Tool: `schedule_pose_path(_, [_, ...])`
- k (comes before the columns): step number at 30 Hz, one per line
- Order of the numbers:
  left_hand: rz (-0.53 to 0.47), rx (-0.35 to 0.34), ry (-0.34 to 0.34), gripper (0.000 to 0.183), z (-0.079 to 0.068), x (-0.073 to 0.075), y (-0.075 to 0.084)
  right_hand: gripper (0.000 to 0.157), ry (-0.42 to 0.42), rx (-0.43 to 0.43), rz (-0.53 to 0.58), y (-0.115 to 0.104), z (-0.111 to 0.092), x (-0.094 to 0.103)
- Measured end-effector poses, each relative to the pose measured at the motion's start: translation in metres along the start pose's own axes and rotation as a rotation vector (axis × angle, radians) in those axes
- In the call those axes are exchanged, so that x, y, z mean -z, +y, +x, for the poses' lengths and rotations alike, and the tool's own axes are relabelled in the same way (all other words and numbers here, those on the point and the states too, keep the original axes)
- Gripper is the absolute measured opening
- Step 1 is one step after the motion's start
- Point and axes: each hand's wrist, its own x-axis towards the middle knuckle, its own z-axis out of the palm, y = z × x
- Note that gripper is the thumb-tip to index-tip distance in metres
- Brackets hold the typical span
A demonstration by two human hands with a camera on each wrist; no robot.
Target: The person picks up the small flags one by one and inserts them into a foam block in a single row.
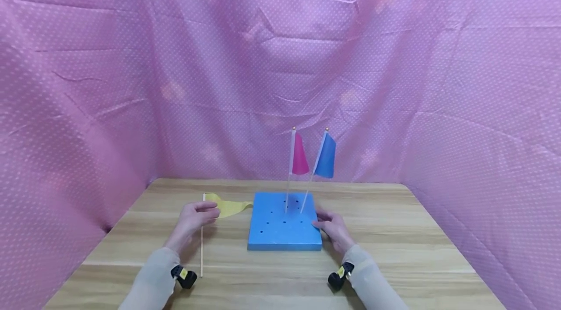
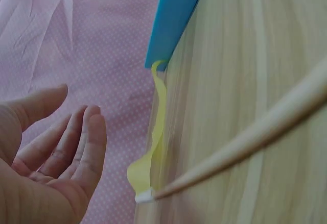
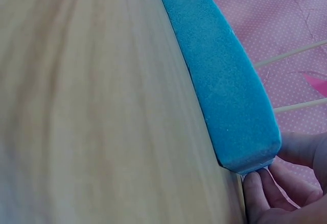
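Observation:
A yellow flag [image 1: 229, 207] on a thin wooden stick [image 1: 201, 251] lies on the table, its pointed tip reaching the left side of a blue board [image 1: 276, 236]. Over the flag's stick side is my left hand [image 1: 195, 216]; the left wrist view shows its fingers relaxed, apart from the flag. My right hand [image 1: 334, 228] grips the board's right edge, thumb over the top and fingers [image 3: 255, 191] at the side. Small holes dot the board's top. A pink flag [image 1: 300, 156] and a blue flag [image 1: 325, 156] stand in it, the blue one leaning right.
The board rests on a wood-grain table [image 1: 394, 251]. Pink dotted cloth [image 1: 280, 66] hangs behind the table and along both sides. Both upright flags rise well above the board between the hands.

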Motion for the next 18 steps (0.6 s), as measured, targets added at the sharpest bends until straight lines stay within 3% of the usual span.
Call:
schedule_pose_path(3, [-0.01, 0.025, 0.034, 0.047, 0.0, 0.006, -0.001, 0.052, 0.01, 0.004, 0.002, -0.001, 0.001, 0.001])
schedule_pose_path(7, [-0.007, 0.084, 0.026, 0.05, -0.003, 0.016, -0.005, 0.053, 0.001, 0.003, -0.004, -0.002, 0.001, 0.001])
schedule_pose_path(10, [0.004, 0.106, 0.002, 0.051, -0.006, 0.021, -0.01, 0.053, -0.006, -0.002, -0.007, -0.002, -0.001, 0.001])
schedule_pose_path(13, [0.017, 0.082, -0.044, 0.051, -0.008, 0.027, -0.015, 0.052, -0.004, -0.016, -0.005, -0.002, -0.002, 0.0])
schedule_pose_path(18, [-0.099, 0.116, -0.114, 0.053, -0.011, 0.037, -0.025, 0.051, -0.002, -0.03, -0.006, -0.002, -0.003, -0.001])
